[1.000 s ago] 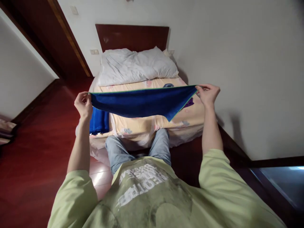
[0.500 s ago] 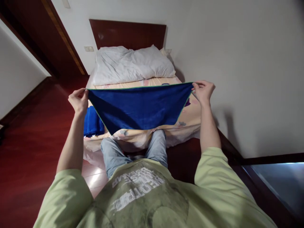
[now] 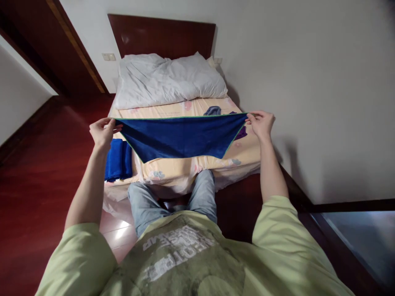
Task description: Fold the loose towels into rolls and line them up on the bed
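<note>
Wall (image 3: 308, 102) rose pale on my right, and dark red floor (image 3: 37, 164) spread out on my left. Between them the bed (image 3: 173, 172) stretched straight away from me, its peach, flower-patterned sheet facing up and its foot end close to my jeans (image 3: 140, 203). At the far end stood the brown headboard (image 3: 166, 35), with white bedding (image 3: 169, 80) heaped crosswise in front of it.

Over the near half of the bed I had the blue cloth (image 3: 185, 137) spread in the air. Its long axis ran left to right, across the bed's length, with the green-trimmed upper edge pulled nearly straight and its right end slightly higher in my view. The rest hung toward me, narrowing to two lower corners, the left one pointing down a little further. I could not tell whether its bottom edge brushed the sheet.

On the bed's near left corner lay folded blue fabric (image 3: 115, 160), longer front to back. Beyond the cloth, to the right, sat a grey-blue bundle (image 3: 212, 110) and a purple piece (image 3: 241, 132), partly hidden.

My left hand (image 3: 103, 130) pinched the upper left corner between thumb and fingers; my right hand (image 3: 261, 123) gripped the upper right one likewise.
</note>
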### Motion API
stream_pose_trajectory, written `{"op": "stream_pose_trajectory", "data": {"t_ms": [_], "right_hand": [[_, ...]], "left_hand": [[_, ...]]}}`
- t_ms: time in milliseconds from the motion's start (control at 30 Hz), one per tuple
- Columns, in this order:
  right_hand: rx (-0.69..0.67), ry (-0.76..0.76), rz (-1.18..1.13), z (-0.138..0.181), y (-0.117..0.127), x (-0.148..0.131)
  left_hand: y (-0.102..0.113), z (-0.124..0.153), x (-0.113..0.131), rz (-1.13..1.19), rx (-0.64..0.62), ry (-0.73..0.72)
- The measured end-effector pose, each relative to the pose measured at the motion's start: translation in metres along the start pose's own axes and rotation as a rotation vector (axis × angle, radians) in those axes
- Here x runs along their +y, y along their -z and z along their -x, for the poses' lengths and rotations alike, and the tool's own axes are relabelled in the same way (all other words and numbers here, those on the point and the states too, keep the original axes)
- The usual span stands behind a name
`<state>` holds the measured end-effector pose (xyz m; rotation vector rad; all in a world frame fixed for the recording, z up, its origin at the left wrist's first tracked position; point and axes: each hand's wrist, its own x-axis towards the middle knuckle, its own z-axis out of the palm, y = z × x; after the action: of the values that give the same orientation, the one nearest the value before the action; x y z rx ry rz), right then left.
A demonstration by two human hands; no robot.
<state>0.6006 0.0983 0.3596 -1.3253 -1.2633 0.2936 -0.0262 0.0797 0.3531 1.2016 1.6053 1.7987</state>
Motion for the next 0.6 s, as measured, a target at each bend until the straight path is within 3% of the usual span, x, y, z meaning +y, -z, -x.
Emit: {"op": "stream_pose_trajectory", "data": {"t_ms": [233, 400, 600], "right_hand": [[-0.052, -0.020, -0.039, -0.028, -0.019, 0.011], [-0.088, -0.009, -0.044, -0.074, -0.055, 0.028], [-0.097, -0.028, -0.039, -0.125, -0.110, 0.050]], "left_hand": [[-0.017, -0.024, -0.001, 0.028, -0.026, 0.101], [-0.044, -0.074, -0.011, 0.018, -0.086, 0.107], [-0.084, -0.135, -0.019, -0.014, -0.037, 0.096]]}}
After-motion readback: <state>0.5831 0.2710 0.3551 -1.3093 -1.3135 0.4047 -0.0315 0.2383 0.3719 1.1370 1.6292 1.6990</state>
